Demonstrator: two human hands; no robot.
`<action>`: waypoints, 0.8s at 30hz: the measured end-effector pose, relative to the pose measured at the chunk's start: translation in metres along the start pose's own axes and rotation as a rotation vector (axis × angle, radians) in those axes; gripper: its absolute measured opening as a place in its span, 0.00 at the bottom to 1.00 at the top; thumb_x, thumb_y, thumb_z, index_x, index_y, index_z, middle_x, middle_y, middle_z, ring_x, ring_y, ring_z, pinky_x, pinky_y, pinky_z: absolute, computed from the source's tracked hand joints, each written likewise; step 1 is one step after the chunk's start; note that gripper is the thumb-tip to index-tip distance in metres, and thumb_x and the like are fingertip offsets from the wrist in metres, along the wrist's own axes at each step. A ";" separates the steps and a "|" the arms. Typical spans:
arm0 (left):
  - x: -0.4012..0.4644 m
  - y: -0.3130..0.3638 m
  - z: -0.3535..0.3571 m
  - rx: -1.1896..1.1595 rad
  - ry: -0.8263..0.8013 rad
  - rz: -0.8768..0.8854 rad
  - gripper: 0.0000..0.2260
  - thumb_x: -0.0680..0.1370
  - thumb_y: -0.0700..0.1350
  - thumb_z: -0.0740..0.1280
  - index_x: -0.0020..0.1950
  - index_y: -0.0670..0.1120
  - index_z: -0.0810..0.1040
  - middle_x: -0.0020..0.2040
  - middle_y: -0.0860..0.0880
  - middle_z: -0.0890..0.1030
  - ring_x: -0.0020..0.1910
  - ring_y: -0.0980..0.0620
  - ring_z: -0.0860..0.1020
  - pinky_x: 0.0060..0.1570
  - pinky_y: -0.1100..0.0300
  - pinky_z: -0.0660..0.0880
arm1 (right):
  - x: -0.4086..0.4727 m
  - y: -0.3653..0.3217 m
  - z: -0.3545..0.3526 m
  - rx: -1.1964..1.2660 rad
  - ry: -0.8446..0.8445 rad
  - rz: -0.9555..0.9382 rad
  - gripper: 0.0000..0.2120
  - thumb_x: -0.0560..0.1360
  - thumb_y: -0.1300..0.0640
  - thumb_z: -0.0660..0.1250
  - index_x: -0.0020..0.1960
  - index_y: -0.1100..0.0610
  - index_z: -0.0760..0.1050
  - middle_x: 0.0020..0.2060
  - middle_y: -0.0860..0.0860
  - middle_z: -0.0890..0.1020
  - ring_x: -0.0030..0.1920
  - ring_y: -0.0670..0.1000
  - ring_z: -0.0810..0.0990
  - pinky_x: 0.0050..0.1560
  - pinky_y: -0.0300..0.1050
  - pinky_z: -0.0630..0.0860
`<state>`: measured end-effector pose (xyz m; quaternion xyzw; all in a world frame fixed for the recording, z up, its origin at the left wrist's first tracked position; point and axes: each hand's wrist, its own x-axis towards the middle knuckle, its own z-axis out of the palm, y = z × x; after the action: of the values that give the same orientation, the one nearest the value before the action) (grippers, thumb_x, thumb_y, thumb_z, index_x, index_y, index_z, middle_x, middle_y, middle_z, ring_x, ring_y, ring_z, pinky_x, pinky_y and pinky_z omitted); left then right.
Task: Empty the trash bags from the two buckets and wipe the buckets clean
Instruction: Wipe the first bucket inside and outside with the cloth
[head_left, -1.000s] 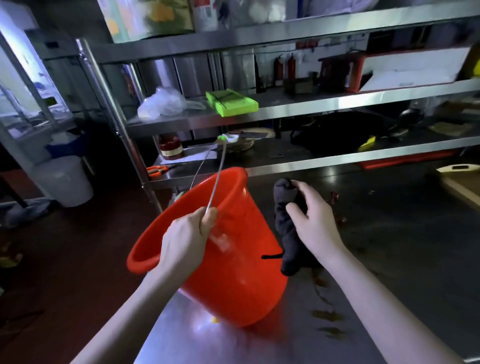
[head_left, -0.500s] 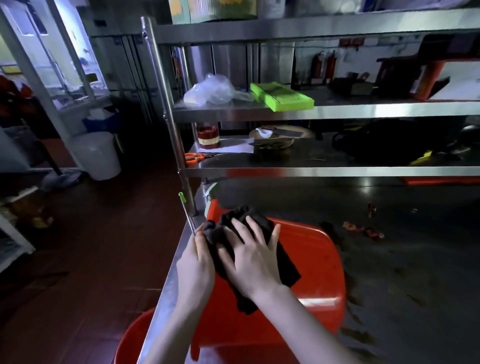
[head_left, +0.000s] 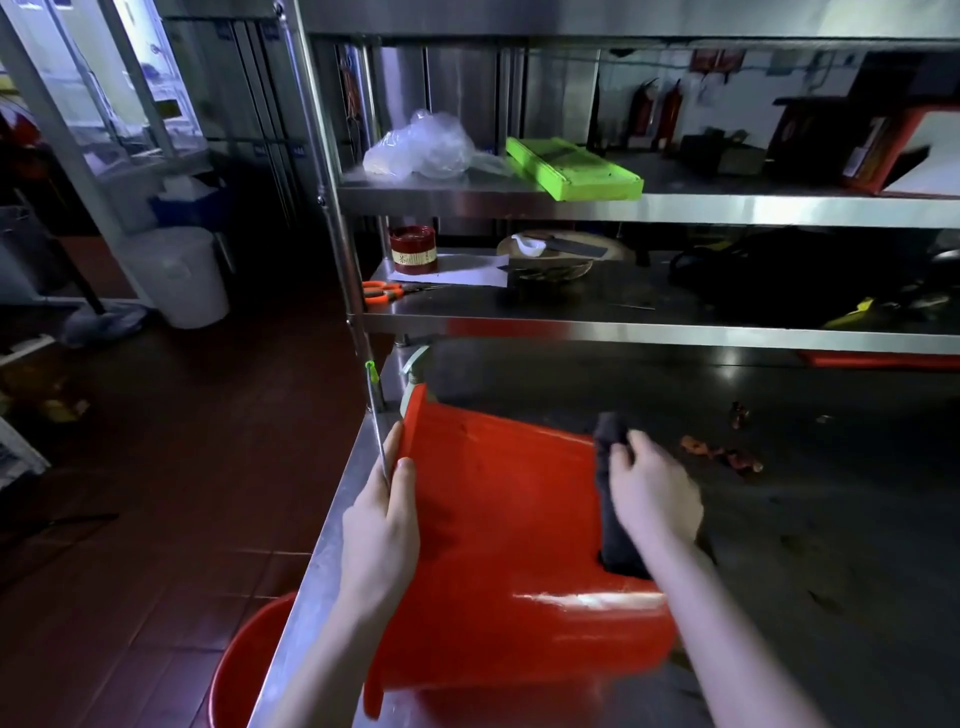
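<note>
Wiping underway: my left hand (head_left: 382, 525) grips the tipped red bucket's (head_left: 498, 561) rim and handle, my right hand (head_left: 652, 491) clutches the dark cloth (head_left: 615, 540) at its base; next, swipe across the wall

Dim kitchen: stainless steel counter (head_left: 779, 519) beneath a two-tier steel shelf rack (head_left: 675, 208); dark red tiled floor (head_left: 156, 493); bright glass partition (head_left: 104, 78) at upper left.

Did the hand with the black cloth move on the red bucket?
Yes. The right hand with the black cloth slid rightward across the red bucket, away from the shelf post and the left hand.
</note>
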<state>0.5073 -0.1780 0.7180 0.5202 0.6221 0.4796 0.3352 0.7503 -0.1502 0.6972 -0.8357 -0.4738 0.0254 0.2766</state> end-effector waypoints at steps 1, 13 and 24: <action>0.001 0.000 0.001 -0.002 0.007 0.000 0.18 0.83 0.53 0.54 0.73 0.65 0.66 0.58 0.43 0.82 0.53 0.45 0.80 0.58 0.49 0.75 | -0.009 -0.018 0.007 -0.021 0.079 -0.130 0.15 0.78 0.47 0.55 0.53 0.52 0.78 0.49 0.55 0.83 0.51 0.60 0.80 0.50 0.51 0.72; -0.012 -0.018 -0.007 -0.081 0.044 0.016 0.17 0.83 0.50 0.56 0.70 0.65 0.70 0.27 0.56 0.73 0.26 0.60 0.68 0.32 0.66 0.71 | 0.001 -0.003 -0.002 0.057 -0.154 -0.016 0.17 0.80 0.48 0.57 0.63 0.51 0.77 0.63 0.53 0.79 0.63 0.58 0.76 0.63 0.53 0.69; -0.011 -0.011 -0.004 -0.147 0.058 0.021 0.18 0.84 0.44 0.58 0.69 0.62 0.72 0.41 0.67 0.81 0.37 0.72 0.75 0.40 0.79 0.70 | -0.063 -0.081 0.034 0.151 0.035 -0.674 0.19 0.75 0.48 0.56 0.56 0.53 0.80 0.57 0.49 0.82 0.61 0.52 0.78 0.64 0.57 0.70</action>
<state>0.5027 -0.1897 0.7077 0.4865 0.5891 0.5424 0.3493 0.6418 -0.1539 0.6944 -0.6097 -0.7150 -0.0468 0.3388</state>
